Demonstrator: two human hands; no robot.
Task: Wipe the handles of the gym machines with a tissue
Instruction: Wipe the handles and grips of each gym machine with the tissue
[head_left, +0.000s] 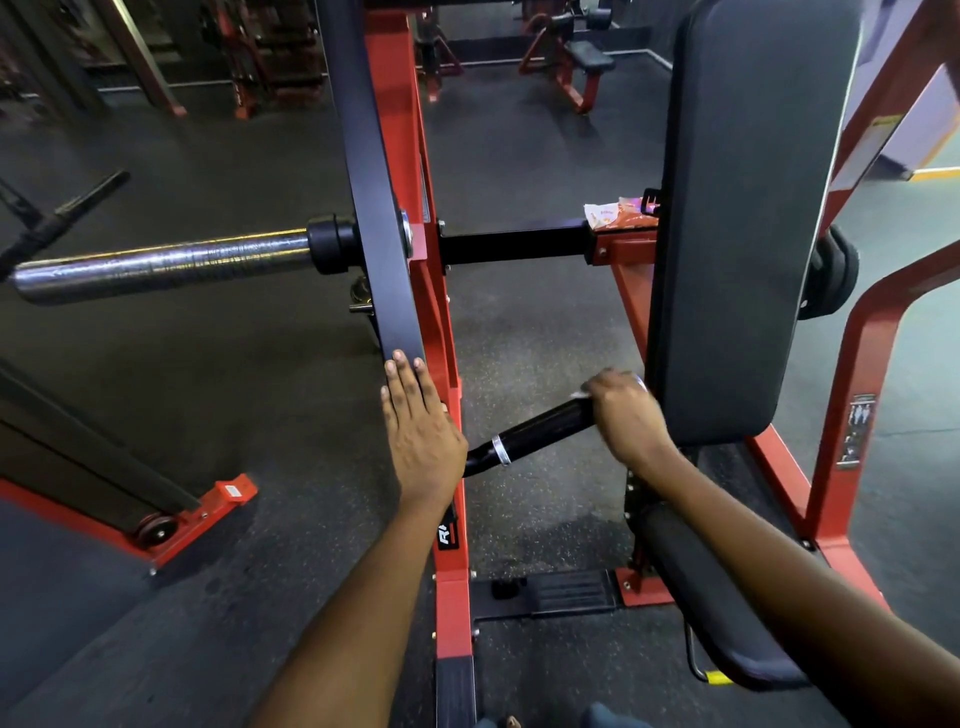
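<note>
Two bare hands work at a red-and-black gym machine. The right hand (626, 410) curls over the far end of the black handle (540, 428) and grips a white tissue (584, 392) against it; only a scrap of tissue shows past the knuckles. The handle slants down-left, with a silver ring (500, 450) near its lower end. The left hand (418, 421) lies flat, fingers straight, on the black lever arm (384, 260) — holding nothing. A chrome sleeve (161, 265) juts left from that arm. On the red frame (451, 592) a black sticker (448, 538) reads "R", the rest hidden. A white-and-orange packet (618, 213) rests on the crossbar (514, 241) beside the black back pad (748, 208) — its print is too blurred to read
</note>
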